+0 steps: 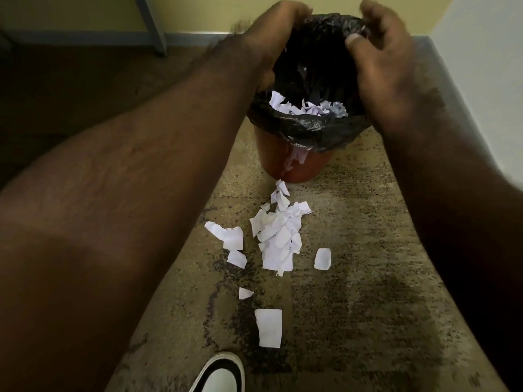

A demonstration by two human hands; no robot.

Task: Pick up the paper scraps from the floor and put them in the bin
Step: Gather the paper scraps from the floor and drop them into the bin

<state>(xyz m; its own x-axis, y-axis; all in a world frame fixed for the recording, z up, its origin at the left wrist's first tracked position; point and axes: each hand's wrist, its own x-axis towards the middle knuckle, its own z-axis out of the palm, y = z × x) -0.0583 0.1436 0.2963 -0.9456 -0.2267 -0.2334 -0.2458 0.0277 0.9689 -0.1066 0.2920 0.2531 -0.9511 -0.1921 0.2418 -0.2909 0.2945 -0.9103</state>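
White paper scraps point(278, 234) lie on the speckled brown carpet floor point(368, 250), in a loose heap just in front of the bin point(294, 165) and well below both hands. Some single pieces are scattered nearer to the camera, and one bigger rectangular piece point(268, 327) lies close to a black-and-white shoe point(223, 374) at the lower edge. The bin is reddish-brown and has a black plastic liner point(305, 125) folded over its rim; more scraps point(305, 107) already rest inside the liner, against its near side. Both bare forearms reach forward and meet over the far part of the bin's opening. The left hand point(271, 32) has its fingers curled downward at the far left rim of the liner, and I cannot tell whether it grips the plastic or holds paper. The right hand point(382, 52) is at the far right rim, its fingers bent and the thumb pressed toward them, touching the liner's edge; what it holds, if anything, is not clear because of blur.
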